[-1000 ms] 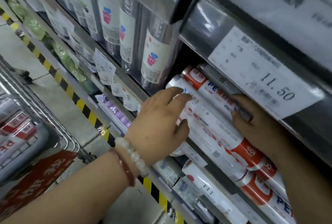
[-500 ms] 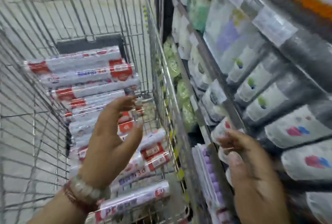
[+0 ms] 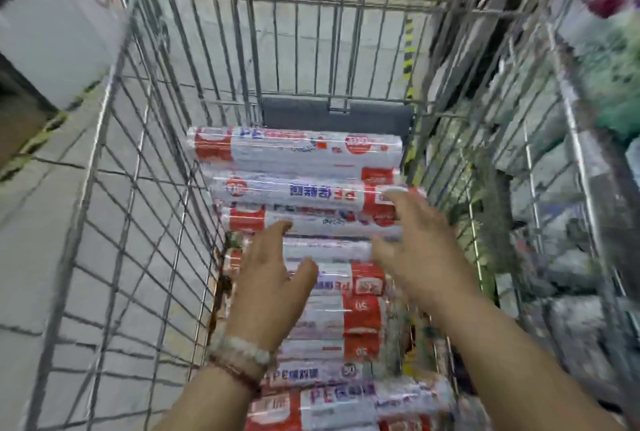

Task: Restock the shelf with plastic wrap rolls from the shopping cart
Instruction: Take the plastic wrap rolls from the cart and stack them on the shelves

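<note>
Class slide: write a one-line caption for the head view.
Both open hands, left hand and right hand, reach over plastic wrap rolls stacked in the wire shopping cart.

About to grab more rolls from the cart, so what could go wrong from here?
1. The plastic wrap rolls are round, glossy and stacked loosely; pulling one from the middle could send its neighbours rolling.
2. Both the left hand and the right hand are open over different rolls, so a grab of several at once might slip.
3. The shopping cart has wire walls close by; a roll end could catch when lifted out.
</note>
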